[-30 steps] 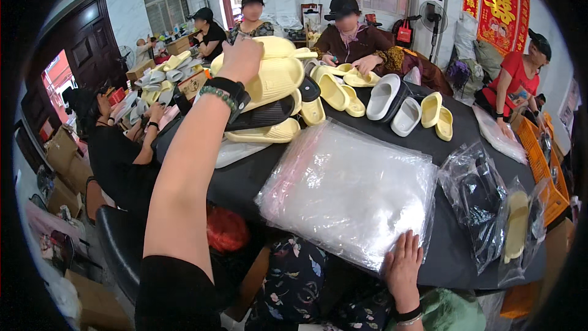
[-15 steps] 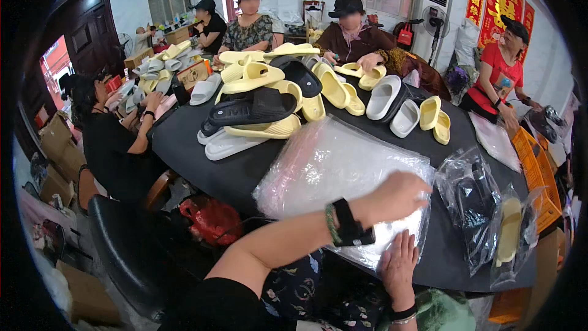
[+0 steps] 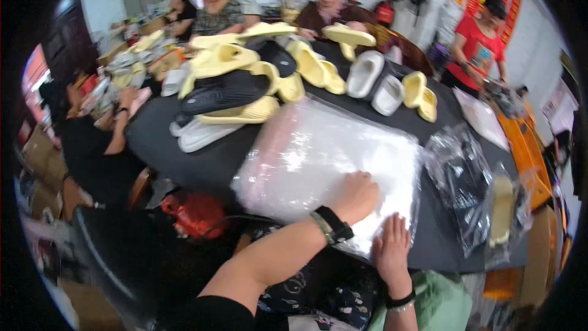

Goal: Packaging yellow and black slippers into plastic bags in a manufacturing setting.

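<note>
A stack of clear plastic bags (image 3: 331, 141) lies on the dark table in front of me, pinkish along its left side. My left hand (image 3: 358, 199) rests on the stack's near half, knuckles up; its fingers are turned under and hidden. A dark band and a beaded bracelet circle that wrist. Beside it, at the stack's near right edge, my right hand (image 3: 392, 248) lies flat with fingers stretched out on the plastic. No slipper is in either hand.
Beyond the stack is a pile of yellow, black and white slippers (image 3: 226, 86). Bagged black slippers (image 3: 462, 178) and a bagged yellow slipper (image 3: 501, 208) lie right of it. An orange crate (image 3: 527, 153) stands past the table's right edge. Several people work around the table.
My left hand has moved left and away from me over the bags. My right hand stays flat near the edge. The person opposite has raised a yellow slipper. The view has shifted.
</note>
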Demonstrator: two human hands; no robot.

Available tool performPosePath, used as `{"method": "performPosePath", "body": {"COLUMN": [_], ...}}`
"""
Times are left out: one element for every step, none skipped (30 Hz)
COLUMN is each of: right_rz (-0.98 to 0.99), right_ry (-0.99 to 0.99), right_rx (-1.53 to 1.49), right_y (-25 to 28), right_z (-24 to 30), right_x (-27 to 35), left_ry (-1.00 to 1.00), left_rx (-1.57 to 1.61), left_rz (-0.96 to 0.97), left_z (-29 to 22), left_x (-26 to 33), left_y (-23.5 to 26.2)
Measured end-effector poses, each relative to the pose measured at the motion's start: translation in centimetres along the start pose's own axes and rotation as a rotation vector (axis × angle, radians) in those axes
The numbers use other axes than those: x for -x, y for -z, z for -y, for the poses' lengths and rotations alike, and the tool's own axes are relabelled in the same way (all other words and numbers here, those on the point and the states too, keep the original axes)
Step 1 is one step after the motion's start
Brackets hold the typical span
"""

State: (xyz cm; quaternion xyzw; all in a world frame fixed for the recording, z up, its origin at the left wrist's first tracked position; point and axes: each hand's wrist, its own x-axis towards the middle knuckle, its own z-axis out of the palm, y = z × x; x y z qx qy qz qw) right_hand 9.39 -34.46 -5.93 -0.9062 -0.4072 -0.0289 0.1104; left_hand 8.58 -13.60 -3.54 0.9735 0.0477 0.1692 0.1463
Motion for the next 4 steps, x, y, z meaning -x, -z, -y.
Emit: {"method": "performPosePath", "body": {"right_rz": [-0.004, -0.007, 0.023, 0.045], "right_ry": [0.011, 0.017, 0.017, 0.028], "right_rx": [0.008, -0.031, -0.055, -0.101], "right_y": [0.0, 0.4, 0.8, 1.0], "right_z": [-0.1, -0.1, 0.3, 0.0], "right_x": [-0.1, -0.4, -0.8, -1.1], "left_ry": [-0.008, -0.078, -0.039, -0.041], "left_rx": [-0.018, -0.081, -0.031, -0.041], "left_rz": [0.036, -0.139, -0.069, -0.083], "left_z": [-0.1, -0.1, 0.4, 0.5], "left_x": [-0.1, 0.4, 0.4, 0.5], "left_y": [0.0, 0.0, -0.2, 0.1]}}
